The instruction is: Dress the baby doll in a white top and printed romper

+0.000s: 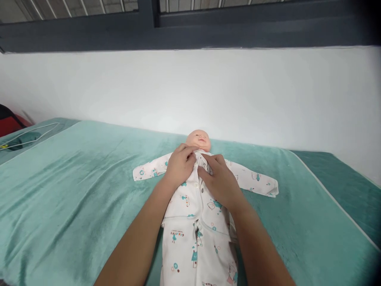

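A baby doll lies on its back, head away from me, dressed in a white printed baby shirt with sleeves spread to both sides. Over its legs are white printed pants. My left hand is closed at the left side of the collar, fingers curled on the fabric just below the chin. Opposite it, my right hand pinches the right front edge near the neck. Below my hands the two front edges part slightly, and a metal snap shows. My fingers hide part of the collar.
A green plush blanket with soft wrinkles covers the surface under the doll. Behind it rises a white wall below a dark window frame. At the far left are a white wire loop and a red and black object.
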`<state>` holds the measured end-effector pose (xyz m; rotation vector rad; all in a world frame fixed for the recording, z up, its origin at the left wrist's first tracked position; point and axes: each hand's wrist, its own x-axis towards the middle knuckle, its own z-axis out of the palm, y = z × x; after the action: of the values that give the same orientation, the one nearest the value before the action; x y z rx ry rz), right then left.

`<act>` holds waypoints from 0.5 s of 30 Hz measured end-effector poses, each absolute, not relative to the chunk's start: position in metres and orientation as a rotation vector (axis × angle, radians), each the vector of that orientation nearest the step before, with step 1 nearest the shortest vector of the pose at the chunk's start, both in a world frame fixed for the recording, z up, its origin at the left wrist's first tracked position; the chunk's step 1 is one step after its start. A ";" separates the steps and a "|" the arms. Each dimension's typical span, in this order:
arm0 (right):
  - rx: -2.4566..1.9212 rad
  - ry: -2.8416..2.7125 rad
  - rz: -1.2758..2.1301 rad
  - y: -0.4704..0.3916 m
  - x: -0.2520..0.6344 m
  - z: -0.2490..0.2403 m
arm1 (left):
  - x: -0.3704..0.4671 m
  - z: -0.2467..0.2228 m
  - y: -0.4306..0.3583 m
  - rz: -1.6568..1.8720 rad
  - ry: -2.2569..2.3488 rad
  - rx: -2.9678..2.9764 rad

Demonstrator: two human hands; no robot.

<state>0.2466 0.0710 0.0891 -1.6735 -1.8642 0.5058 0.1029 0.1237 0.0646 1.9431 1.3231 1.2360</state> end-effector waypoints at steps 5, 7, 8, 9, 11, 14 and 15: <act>-1.727 -1.808 0.301 0.059 0.242 0.092 | 0.101 0.068 0.113 1.346 1.271 1.839; -1.769 -1.799 0.298 0.055 0.241 0.096 | 0.100 0.073 0.107 1.334 1.306 1.856; -1.785 -1.789 0.324 0.053 0.241 0.098 | 0.098 0.076 0.105 1.315 1.326 1.866; -1.797 -1.774 0.367 0.052 0.242 0.101 | 0.096 0.079 0.102 1.282 1.335 1.873; -1.797 -1.721 0.507 0.052 0.245 0.107 | 0.091 0.086 0.099 1.169 1.297 1.865; -1.749 -1.599 0.766 0.055 0.252 0.114 | 0.079 0.096 0.096 0.935 1.159 1.821; -1.730 -1.555 0.835 0.056 0.254 0.115 | 0.076 0.098 0.095 0.872 1.127 1.805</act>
<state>0.2539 0.0559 0.1150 -1.7298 -1.5546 0.8351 0.0755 0.0955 0.0980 1.8046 1.1271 0.8722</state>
